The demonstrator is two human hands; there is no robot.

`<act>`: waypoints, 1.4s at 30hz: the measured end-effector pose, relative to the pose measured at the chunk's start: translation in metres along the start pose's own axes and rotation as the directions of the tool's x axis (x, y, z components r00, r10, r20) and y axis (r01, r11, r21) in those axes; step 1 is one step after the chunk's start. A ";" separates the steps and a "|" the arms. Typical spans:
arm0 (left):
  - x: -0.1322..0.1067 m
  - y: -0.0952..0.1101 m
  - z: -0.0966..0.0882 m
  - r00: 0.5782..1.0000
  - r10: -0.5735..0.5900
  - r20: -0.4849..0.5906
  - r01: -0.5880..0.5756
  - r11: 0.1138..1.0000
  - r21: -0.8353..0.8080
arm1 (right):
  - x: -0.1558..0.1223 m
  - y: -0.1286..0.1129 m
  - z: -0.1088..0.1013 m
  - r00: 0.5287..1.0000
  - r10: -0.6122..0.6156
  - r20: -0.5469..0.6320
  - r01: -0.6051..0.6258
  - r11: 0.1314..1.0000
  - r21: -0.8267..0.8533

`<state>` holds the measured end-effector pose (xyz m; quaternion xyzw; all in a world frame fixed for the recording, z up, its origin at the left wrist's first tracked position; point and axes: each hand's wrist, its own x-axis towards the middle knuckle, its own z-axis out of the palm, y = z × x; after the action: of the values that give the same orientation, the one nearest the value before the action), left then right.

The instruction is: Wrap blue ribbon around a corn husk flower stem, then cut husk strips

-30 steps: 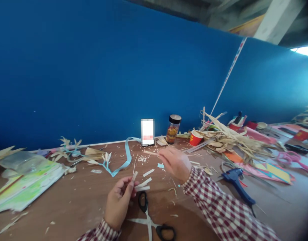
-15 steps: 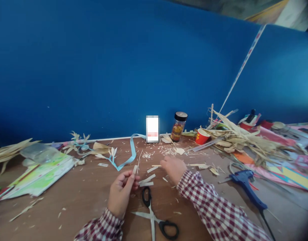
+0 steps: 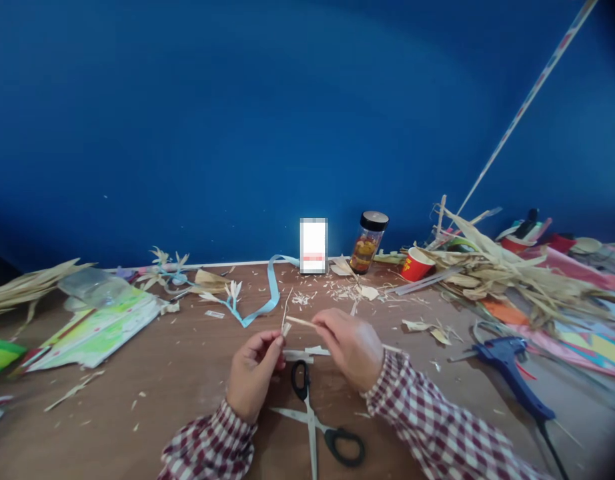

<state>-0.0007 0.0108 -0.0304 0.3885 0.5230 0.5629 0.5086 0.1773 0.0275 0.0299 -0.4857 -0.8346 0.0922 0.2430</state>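
Note:
My left hand (image 3: 257, 370) pinches a small pale husk strip (image 3: 286, 330) between thumb and fingers. In my right hand (image 3: 350, 347) is a thin wooden stick (image 3: 301, 321), its tip pointing left, close above the husk strip. More pale strips (image 3: 298, 356) lie on the table between the hands, partly hidden by the right one. Just below them rests a pair of black-handled scissors (image 3: 310, 420) with its blades spread. Beyond the left hand, a light blue ribbon (image 3: 273, 283) curls near a small white husk flower (image 3: 232, 293).
A blue glue gun (image 3: 512, 373) lies at right, its cord running forward. Dried husks (image 3: 487, 267), a red paper cup (image 3: 416, 265) and a black-lidded jar (image 3: 369, 243) stand towards the wall. Scraps litter the brown table (image 3: 187, 413). A green-painted sheet (image 3: 102, 333) lies left.
My right hand has picked up the wooden stick from the table and brought its tip left to the strip in my left hand. The view has shifted slightly.

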 end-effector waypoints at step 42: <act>-0.012 -0.009 0.013 0.933 -0.253 0.257 0.245 0.967 0.065 | -0.015 -0.001 0.027 0.994 0.089 0.055 -0.103 0.923 0.370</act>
<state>0.0153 0.0011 -0.0363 0.3984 0.5048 0.4288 0.6345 0.1690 0.0161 0.0019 -0.4694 -0.7815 0.2696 0.3101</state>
